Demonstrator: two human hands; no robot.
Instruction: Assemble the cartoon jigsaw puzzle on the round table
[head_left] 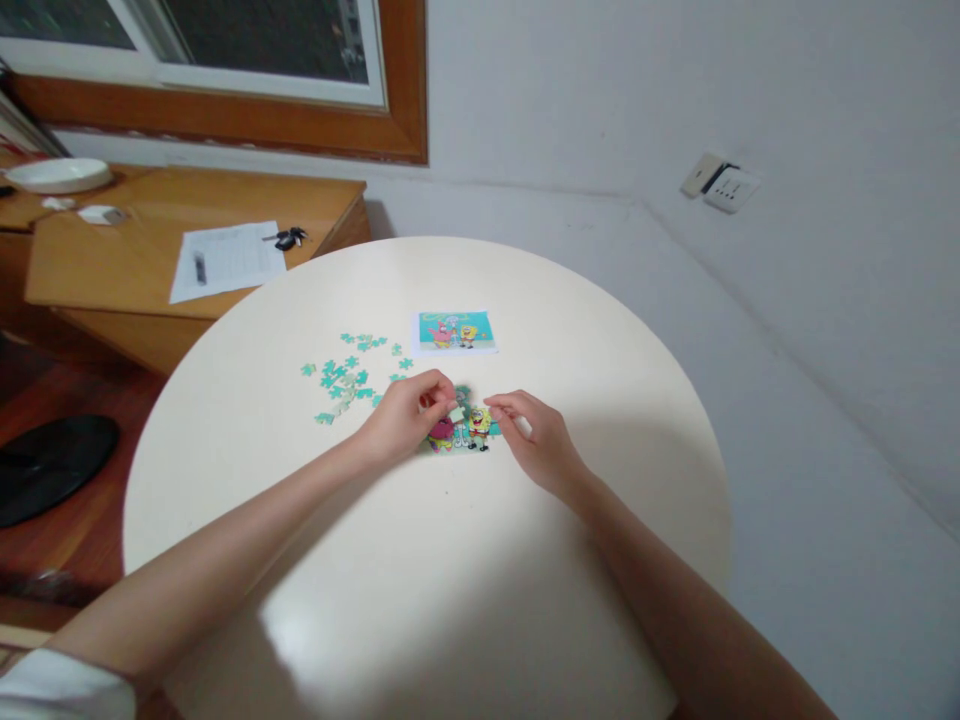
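Head view: left hand (pixel 414 408) pinches a pale puzzle piece (pixel 457 413) above a partly joined jigsaw (pixel 480 432)

The left hand grips the piece between thumb and fingertips, over the jigsaw, which lies on a round white table (pixel 420 590) between the two hands. Its joined part shows a pink figure, a yellow one and some teal; the hands hide portions of it. The right hand (pixel 541 440) is at the jigsaw's right edge, thumb and forefinger brought near each other; whether anything is between them cannot be told.

Loose puzzle pieces (pixel 345 380), mostly teal, lie scattered to the left, beyond the left forearm. Just past the jigsaw, a printed picture (pixel 455 333) with similar pink and yellow figures lies flat.

Beyond the table's far left edge, a wooden desk (pixel 217 195) bears a sheet of paper (pixel 232 262), with keys (pixel 290 239) on its right edge, and a round white dish (pixel 64 176).
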